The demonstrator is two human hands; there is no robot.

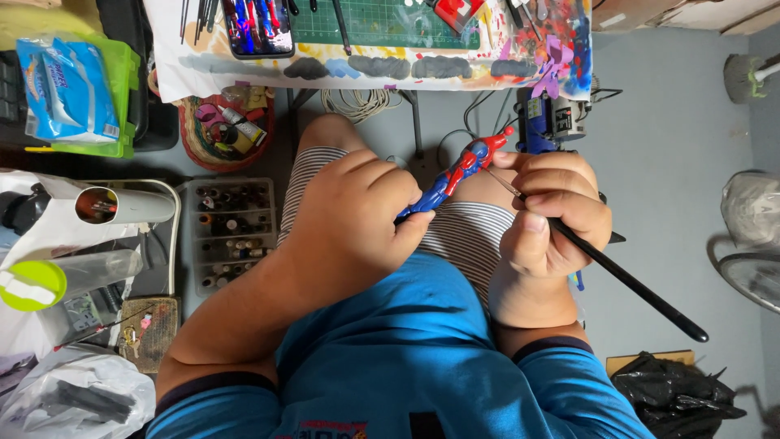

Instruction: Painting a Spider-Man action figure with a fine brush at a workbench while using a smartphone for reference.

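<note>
My left hand [357, 219] is closed around the lower end of a small red and blue action figure [457, 172], which tilts up to the right over my lap. My right hand [548, 215] grips a thin black-handled paintbrush [642, 293]; its fine tip points at the figure's red upper body. The brush handle sticks out to the lower right. Both hands hover above my striped shorts and blue shirt.
A paint-stained table edge [366, 65] with a green cutting mat and a phone runs along the top. A tray of small paint bottles [231, 232] and a round basket [227, 130] sit on the floor at left. Bags, a fan [751, 260] and a black bag [678, 394] surround me.
</note>
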